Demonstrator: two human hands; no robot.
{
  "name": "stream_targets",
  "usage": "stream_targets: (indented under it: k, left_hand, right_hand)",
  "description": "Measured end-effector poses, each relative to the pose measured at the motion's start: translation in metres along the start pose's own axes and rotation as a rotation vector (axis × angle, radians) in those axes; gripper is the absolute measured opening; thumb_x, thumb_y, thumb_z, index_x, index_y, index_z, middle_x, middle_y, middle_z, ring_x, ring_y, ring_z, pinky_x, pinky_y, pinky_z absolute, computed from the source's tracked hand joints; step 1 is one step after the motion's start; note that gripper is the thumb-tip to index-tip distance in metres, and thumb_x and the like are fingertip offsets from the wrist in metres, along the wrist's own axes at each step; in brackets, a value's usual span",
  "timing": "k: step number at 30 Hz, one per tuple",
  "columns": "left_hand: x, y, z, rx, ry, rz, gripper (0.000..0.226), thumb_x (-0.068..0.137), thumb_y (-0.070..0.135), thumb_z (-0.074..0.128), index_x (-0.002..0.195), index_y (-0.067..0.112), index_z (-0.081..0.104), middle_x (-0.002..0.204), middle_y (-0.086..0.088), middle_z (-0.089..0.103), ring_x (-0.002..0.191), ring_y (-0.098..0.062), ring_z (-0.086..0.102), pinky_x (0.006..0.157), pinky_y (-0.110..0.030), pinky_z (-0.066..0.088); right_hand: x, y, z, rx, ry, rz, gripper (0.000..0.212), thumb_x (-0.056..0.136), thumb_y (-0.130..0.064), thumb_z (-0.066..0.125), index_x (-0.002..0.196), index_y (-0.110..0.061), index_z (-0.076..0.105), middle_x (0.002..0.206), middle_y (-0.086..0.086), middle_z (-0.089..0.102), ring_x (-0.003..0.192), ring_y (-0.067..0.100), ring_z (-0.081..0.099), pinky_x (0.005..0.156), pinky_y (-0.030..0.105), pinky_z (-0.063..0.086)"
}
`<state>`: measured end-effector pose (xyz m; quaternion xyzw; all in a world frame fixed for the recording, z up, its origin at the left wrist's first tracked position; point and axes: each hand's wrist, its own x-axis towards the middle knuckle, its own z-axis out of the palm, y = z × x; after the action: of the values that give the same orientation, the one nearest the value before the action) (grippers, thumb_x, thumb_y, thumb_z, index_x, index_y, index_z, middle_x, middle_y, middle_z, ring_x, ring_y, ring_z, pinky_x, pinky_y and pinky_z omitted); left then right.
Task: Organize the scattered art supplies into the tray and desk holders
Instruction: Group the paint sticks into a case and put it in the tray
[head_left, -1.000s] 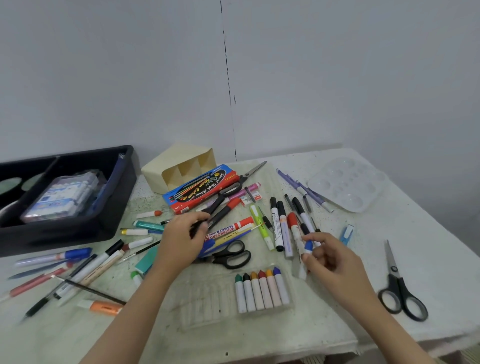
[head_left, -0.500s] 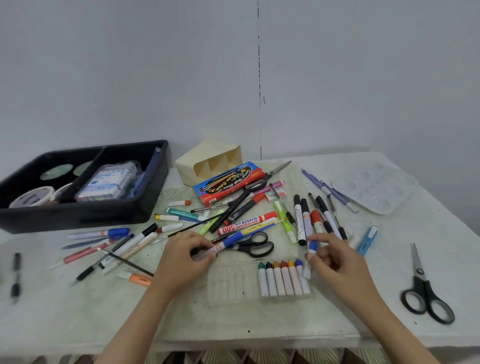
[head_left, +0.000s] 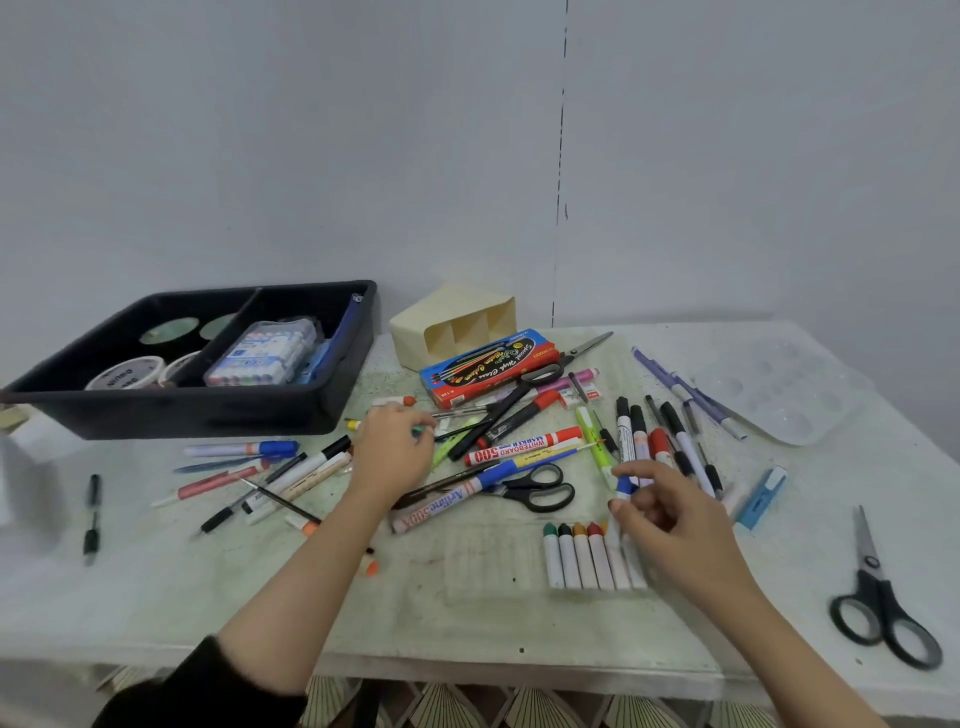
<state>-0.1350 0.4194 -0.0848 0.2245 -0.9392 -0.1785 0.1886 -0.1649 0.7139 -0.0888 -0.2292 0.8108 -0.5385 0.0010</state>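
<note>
A black divided tray sits at the table's far left edge, holding a clear marker case. A cream desk holder lies tipped by the far edge. Loose markers, pens and black scissors litter the middle.

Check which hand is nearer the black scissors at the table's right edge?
Right. The right hand sits over the crayon row, left of the black scissors with bare table between. The left hand is farther left, in the marker pile.

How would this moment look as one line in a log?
stage: sorting | left hand: over pen pile | right hand: pinching blue-capped marker | black tray: partly filled
</note>
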Motion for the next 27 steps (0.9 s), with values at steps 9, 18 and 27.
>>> stream_targets:
  k: [9, 18, 27]
  left_hand:
    - [0.041, 0.015, 0.024, 0.188, -0.081, -0.120, 0.028, 0.090, 0.040, 0.053, 0.092, 0.016, 0.069, 0.089, -0.005, 0.066, 0.090, -0.024, 0.058, 0.078, -0.034, 0.049]
    - [0.051, 0.021, 0.014, 0.009, -0.178, -0.280, 0.012, 0.078, 0.022, 0.062, 0.074, 0.011, 0.063, 0.075, -0.006, 0.064, 0.079, -0.026, 0.062, 0.070, -0.032, 0.051]
    - [0.047, 0.022, -0.024, -0.231, -0.413, -0.398, 0.011, 0.084, 0.004, 0.057, 0.074, 0.004, 0.059, 0.074, -0.007, 0.050, 0.063, -0.014, 0.043, 0.054, -0.023, 0.035]
  right_hand:
    - [-0.006, -0.002, -0.003, 0.024, 0.015, 0.011, 0.028, 0.082, -0.011, 0.068, 0.096, -0.035, 0.062, 0.064, -0.008, 0.055, 0.054, 0.005, 0.046, 0.054, 0.015, 0.041]
    - [-0.007, 0.001, 0.000, 0.007, 0.006, 0.008, 0.029, 0.082, -0.012, 0.069, 0.097, -0.037, 0.062, 0.069, -0.002, 0.056, 0.055, 0.007, 0.048, 0.055, 0.017, 0.042]
    - [-0.004, -0.003, 0.012, 0.012, -0.041, -0.002, 0.030, 0.083, -0.013, 0.068, 0.096, -0.039, 0.061, 0.068, -0.002, 0.059, 0.054, 0.007, 0.050, 0.054, 0.015, 0.043]
